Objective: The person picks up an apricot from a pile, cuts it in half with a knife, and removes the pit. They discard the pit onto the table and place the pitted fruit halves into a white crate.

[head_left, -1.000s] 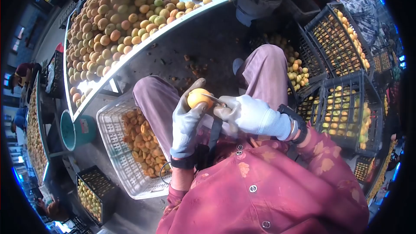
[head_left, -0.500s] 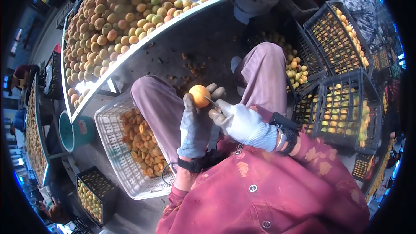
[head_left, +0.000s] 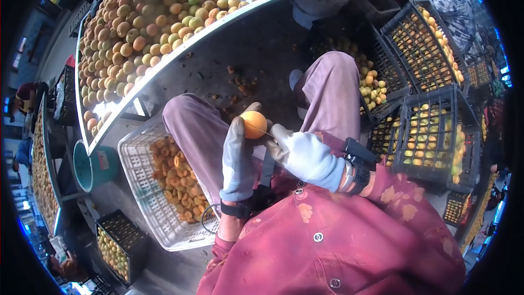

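An orange apricot (head_left: 254, 124) is held between the gloved fingers of my left hand (head_left: 238, 155), above my lap. My right hand (head_left: 305, 155), also in a white glove with grey fingertips, is closed round a small thin blade (head_left: 267, 133) whose end meets the fruit's right side. Its handle is hidden in the fingers. Left of my knees, a white basket (head_left: 143, 186) holds halved apricots (head_left: 177, 183). Whole apricots (head_left: 136, 38) are heaped on the metal-edged table in front of me.
Black crates (head_left: 426, 136) of apricots stand at the right, and another (head_left: 117, 246) at the lower left. A teal bucket (head_left: 95, 166) is beside the white basket. A white bucket (head_left: 319, 5) stands under the table. A person (head_left: 453, 13) is at the upper right.
The apricot has turned slightly in my left hand and shifted a little to the right. The fingers of my left hand behind it have drawn in, and my right hand has moved slightly.
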Available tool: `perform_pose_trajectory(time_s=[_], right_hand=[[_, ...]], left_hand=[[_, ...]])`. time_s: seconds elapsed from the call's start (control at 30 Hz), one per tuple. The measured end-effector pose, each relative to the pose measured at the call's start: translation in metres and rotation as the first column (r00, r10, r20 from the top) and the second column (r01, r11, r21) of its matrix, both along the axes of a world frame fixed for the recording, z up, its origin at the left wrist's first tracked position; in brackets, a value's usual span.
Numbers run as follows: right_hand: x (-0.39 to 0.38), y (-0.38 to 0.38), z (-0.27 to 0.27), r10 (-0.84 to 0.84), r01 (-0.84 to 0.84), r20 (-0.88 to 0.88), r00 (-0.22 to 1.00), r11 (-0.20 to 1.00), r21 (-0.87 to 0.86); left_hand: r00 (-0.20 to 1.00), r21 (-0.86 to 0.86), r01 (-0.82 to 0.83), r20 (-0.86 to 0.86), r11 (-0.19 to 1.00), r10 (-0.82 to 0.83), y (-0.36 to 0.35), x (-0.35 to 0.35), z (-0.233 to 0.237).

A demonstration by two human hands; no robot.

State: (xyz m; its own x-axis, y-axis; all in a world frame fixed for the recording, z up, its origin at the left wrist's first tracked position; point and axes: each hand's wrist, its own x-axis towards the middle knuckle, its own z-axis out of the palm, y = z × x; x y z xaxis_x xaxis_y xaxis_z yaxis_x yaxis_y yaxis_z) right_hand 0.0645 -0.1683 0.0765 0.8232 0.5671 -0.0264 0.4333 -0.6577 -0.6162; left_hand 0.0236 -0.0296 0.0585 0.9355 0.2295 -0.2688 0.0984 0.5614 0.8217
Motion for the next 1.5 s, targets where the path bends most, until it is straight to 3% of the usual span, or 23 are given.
perform_pose_trajectory(time_s=[0.07, 0.13, 0.3, 0.33, 0.4, 0.53, 0.57, 0.63, 0.67, 0.7, 0.73, 0.77, 0.8, 0.83, 0.9, 1.03, 1.1, 1.13, 1.2, 1.23, 1.3, 1.43, 1.5], right_hand=[[0.0, -0.001, -0.003, 0.026, -0.026, -0.04, 0.999, 1.0, 0.006], [0.002, -0.001, -0.001, 0.057, -0.056, -0.075, 0.996, 0.998, 0.01], [0.007, 0.0, -0.002, 0.133, -0.049, -0.45, 0.883, 0.98, 0.193], [0.008, -0.001, -0.009, 0.134, -0.05, -0.452, 0.882, 0.98, 0.192], [0.012, -0.002, -0.018, 0.292, -0.195, -0.355, 0.888, 0.939, 0.284], [0.02, -0.017, 0.014, 0.222, -0.207, -0.181, 0.958, 0.973, 0.099], [0.023, -0.025, 0.014, 0.221, -0.193, -0.167, 0.961, 0.967, 0.167], [0.026, -0.035, 0.017, 0.024, 0.084, -0.385, 0.923, 0.962, 0.26], [0.031, -0.034, 0.02, -0.067, 0.319, -0.628, 0.775, 0.9, 0.297], [0.036, -0.031, 0.035, -0.124, 0.409, -0.72, 0.683, 0.881, 0.238], [0.038, -0.024, 0.033, -0.057, 0.382, -0.733, 0.677, 0.879, 0.285], [0.039, -0.017, 0.03, 0.011, 0.356, -0.742, 0.67, 0.873, 0.335], [0.039, -0.009, 0.026, -0.01, 0.262, -0.689, 0.724, 0.929, 0.262], [0.041, 0.0, 0.018, 0.069, 0.164, -0.593, 0.802, 0.93, 0.33], [0.047, 0.007, 0.025, 0.073, 0.148, -0.697, 0.713, 0.956, 0.252], [0.048, 0.014, 0.016, 0.099, 0.07, -0.74, 0.665, 0.979, 0.193], [0.049, 0.014, 0.021, 0.097, 0.016, -0.71, 0.697, 0.988, 0.151], [0.05, 0.014, 0.023, 0.093, 0.02, -0.711, 0.697, 0.989, 0.148], [0.05, 0.015, 0.024, 0.17, 0.139, -0.85, 0.499, 0.952, 0.272], [0.047, 0.015, 0.017, 0.17, 0.139, -0.85, 0.499, 0.953, 0.271], [0.038, 0.016, -0.002, 0.304, 0.315, -0.815, 0.493, 0.811, 0.493], [0.03, 0.015, -0.005, 0.379, 0.378, -0.833, 0.403, 0.76, 0.529], [0.023, 0.018, -0.004, 0.472, 0.508, -0.8, 0.371, 0.618, 0.6]], left_hand=[[0.999, -0.097, 0.033, -0.022, 0.995, -0.035, 0.005, 0.0, -0.001], [0.998, 0.294, 0.026, -0.058, 0.955, -0.009, 0.01, 0.002, -0.001], [0.999, 0.181, -0.048, 0.033, 0.982, 0.043, 0.008, -0.001, -0.001], [0.998, 0.159, -0.046, 0.054, 0.986, 0.037, 0.007, -0.002, 0.0], [0.996, 0.159, -0.048, 0.081, 0.986, 0.035, 0.007, -0.002, -0.002], [0.994, 0.093, -0.079, 0.087, 0.993, 0.071, 0.017, -0.004, -0.013], [0.989, 0.048, -0.121, 0.097, 0.991, 0.116, 0.021, -0.003, -0.016], [0.976, 0.064, -0.198, 0.102, 0.978, 0.191, 0.028, -0.005, -0.022], [0.983, 0.033, -0.162, 0.093, 0.986, 0.158, 0.03, -0.008, -0.023], [0.984, 0.031, -0.158, 0.091, 0.987, 0.154, 0.026, -0.008, -0.014], [0.995, 0.133, -0.098, 0.023, 0.986, 0.096, 0.018, -0.007, -0.003], [0.998, 0.232, -0.032, -0.048, 0.972, 0.044, 0.01, -0.006, 0.002], [0.998, 0.387, -0.019, -0.052, 0.922, 0.043, 0.002, -0.005, -0.003], [0.999, 0.521, -0.008, 0.045, 0.854, -0.019, -0.002, -0.007, -0.008], [0.988, 0.772, -0.077, 0.144, 0.631, -0.056, 0.001, -0.009, -0.012], [0.981, 0.828, -0.124, 0.184, 0.547, -0.056, 0.0, -0.015, -0.012], [0.991, 0.919, -0.074, 0.111, 0.388, -0.074, -0.004, -0.015, -0.005], [0.991, 0.918, -0.072, 0.11, 0.39, -0.077, -0.004, -0.015, -0.006], [0.982, 0.941, -0.141, 0.172, 0.309, -0.074, -0.003, -0.016, -0.01], [0.983, 0.94, -0.141, 0.171, 0.31, -0.073, -0.003, -0.016, -0.01], [0.98, 0.93, -0.149, 0.185, 0.335, -0.078, -0.001, -0.015, -0.008], [0.971, 0.916, -0.176, 0.221, 0.36, -0.087, 0.002, -0.014, -0.004], [0.964, 0.895, -0.195, 0.249, 0.4, -0.089, 0.005, -0.014, -0.004]])
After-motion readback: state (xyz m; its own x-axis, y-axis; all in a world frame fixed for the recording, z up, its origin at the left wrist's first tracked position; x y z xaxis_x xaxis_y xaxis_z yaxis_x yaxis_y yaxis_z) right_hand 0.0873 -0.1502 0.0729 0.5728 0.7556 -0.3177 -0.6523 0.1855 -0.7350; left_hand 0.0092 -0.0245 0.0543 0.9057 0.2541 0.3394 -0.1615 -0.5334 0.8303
